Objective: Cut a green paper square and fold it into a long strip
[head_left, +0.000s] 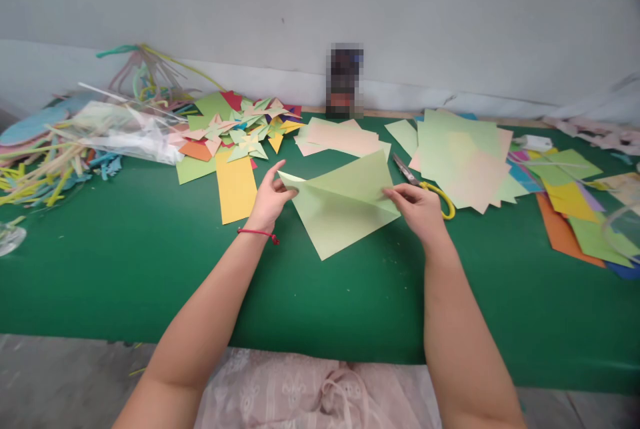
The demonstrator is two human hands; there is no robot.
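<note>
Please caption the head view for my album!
Right hand pinching green paper, left hand at one corner, green table below.

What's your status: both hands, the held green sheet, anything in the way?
Right hand pinching light green sheet; left hand at its left corner. Sheet bent, not flat. Yellow-handled scissors close by right hand.

The light-green creased paper sheet is positioned between the left hand and the right hand, over the flat green table. Metal scissors with yellow looped handles lie right of the sheet, partly behind the right hand. Behind the sheet are flat pale-pink paper sheets; right of these is the pale-green and pink paper stack. The yellow rectangular paper lies left of the left hand, before the multicoloured pointed folded-paper cluster. Thin multicoloured strips occupy the far left.
</note>
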